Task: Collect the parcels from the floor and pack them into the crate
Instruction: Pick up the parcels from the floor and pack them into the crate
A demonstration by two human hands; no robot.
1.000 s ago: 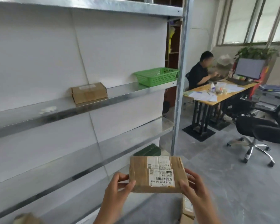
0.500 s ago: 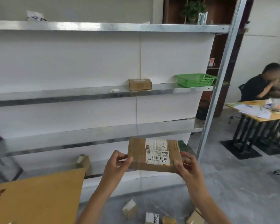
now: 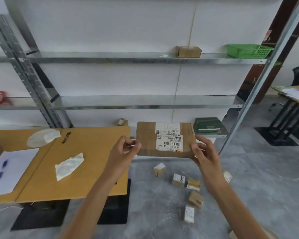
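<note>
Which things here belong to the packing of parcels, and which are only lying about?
Job: large parcel, held by left hand and right hand; small parcels on the floor.
Lying about: cardboard sheet, pen, tissues, dark green box.

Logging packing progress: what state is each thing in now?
Flat brown cardboard parcel with white labels: closed, held in the air, labels facing the camera.
Left hand: grips the parcel's left edge.
Right hand: grips its right edge.
Small cardboard parcels: lying scattered on the grey floor.
Small brown cardboard box: closed, on the upper shelf.
Green plastic basket: upright on that shelf.
</note>
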